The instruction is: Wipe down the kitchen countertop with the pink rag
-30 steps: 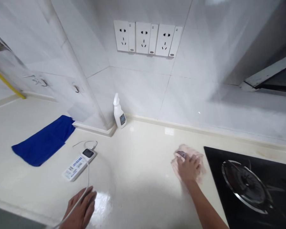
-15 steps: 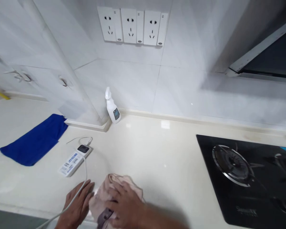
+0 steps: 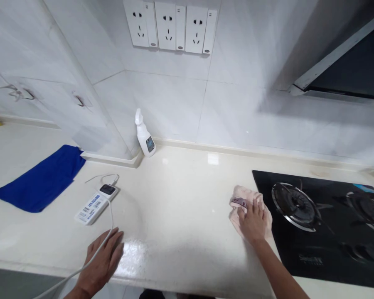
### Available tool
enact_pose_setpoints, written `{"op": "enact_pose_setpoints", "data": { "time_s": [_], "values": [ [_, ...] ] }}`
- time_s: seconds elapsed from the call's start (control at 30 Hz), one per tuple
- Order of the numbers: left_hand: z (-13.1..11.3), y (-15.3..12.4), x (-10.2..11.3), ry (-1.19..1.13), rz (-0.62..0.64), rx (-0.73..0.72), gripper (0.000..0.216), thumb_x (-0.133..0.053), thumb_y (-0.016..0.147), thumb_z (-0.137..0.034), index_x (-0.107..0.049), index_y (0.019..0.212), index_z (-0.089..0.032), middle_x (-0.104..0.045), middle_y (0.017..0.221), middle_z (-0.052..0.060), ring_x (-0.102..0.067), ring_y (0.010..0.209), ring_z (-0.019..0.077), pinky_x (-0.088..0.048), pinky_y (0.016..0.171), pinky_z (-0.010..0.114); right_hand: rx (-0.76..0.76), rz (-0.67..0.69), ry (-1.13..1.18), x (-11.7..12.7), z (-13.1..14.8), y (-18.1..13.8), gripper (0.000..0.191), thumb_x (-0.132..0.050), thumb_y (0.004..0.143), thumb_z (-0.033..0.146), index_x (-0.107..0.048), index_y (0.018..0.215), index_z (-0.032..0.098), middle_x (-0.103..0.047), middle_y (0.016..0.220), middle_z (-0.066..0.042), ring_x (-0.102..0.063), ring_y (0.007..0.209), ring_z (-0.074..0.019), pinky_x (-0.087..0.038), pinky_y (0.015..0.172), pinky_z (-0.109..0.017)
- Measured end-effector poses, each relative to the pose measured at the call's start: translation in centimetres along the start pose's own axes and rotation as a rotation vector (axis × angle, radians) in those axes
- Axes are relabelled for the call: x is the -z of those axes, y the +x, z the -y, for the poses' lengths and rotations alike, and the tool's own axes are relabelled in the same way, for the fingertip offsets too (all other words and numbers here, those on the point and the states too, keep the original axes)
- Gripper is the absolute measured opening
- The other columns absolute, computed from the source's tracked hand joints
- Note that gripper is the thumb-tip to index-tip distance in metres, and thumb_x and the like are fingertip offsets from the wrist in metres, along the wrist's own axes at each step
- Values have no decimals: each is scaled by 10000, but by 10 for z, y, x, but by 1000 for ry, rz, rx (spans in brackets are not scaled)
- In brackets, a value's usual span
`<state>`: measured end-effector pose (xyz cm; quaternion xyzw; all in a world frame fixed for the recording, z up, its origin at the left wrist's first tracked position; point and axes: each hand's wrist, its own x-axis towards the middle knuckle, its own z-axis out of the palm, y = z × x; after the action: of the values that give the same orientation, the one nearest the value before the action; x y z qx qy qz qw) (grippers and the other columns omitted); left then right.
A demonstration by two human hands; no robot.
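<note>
A pale pink cloth (image 3: 239,216) with a dark purple patch lies bunched at the left edge of the gas stove (image 3: 311,259). Over it, my right hand (image 3: 254,222) presses the cloth down, fingers bent on its folds. Toward the front left of the cream countertop (image 3: 180,199), my left hand (image 3: 102,257) rests flat with nothing in it. A white cable (image 3: 98,257) crosses the back of that hand and runs to a white power bank (image 3: 96,203) with a small dark screen.
A blue cloth (image 3: 40,178) is spread at the left. One white spray bottle (image 3: 145,135) stands in the wall corner, under a row of sockets (image 3: 171,27). A dark range hood (image 3: 349,62) juts out at the upper right.
My right hand has slid the pink cloth from beside my left hand rightward and away, to the stove's edge. Shiny streaks now show where it was. My left hand has stayed put.
</note>
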<state>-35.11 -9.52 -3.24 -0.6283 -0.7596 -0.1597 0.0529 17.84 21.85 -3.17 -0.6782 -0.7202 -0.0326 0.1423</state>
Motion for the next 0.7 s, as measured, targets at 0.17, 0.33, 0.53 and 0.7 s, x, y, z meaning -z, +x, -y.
{"op": "enact_pose_setpoints", "data": {
  "time_s": [0.17, 0.33, 0.53, 0.7],
  "values": [
    [-1, 2, 2, -1, 10, 17, 464, -436, 1042, -491, -703, 1313, -226, -710, 1411, 135, -642, 1323, 341, -501, 1095, 530, 194, 251, 120, 10, 120, -63, 673, -520, 1014, 494, -550, 1566, 112, -344, 1729, -272, -187, 1643, -488, -200, 1270, -711],
    [4, 0, -2, -2, 24, 13, 462, -449, 1039, -493, -677, 1350, -239, -698, 1430, 126, -634, 1337, 331, -488, 1126, 525, 777, 529, 404, 52, 206, -130, 773, -553, 1021, 662, -436, 1645, 221, -178, 1806, -187, -122, 1675, -425, -141, 1325, -671],
    [15, -1, -8, 4, 30, -3, 471, -457, 1021, -489, -657, 1370, -245, -685, 1448, 134, -642, 1338, 350, -506, 1118, 549, 1091, 607, 496, 71, 156, -130, 575, -555, 1045, 597, -522, 1561, 344, -359, 1769, -20, -212, 1667, -268, -143, 1365, -524],
    [31, -2, -17, 16, 55, -24, 466, -502, 969, -479, -607, 1402, -338, -702, 1440, 103, -666, 1325, 352, -532, 1110, 567, 573, 385, 259, 41, 64, -57, 489, -598, 1012, 465, -648, 1471, 304, -452, 1715, -78, -308, 1627, -321, -150, 1340, -583]
  ]
}}
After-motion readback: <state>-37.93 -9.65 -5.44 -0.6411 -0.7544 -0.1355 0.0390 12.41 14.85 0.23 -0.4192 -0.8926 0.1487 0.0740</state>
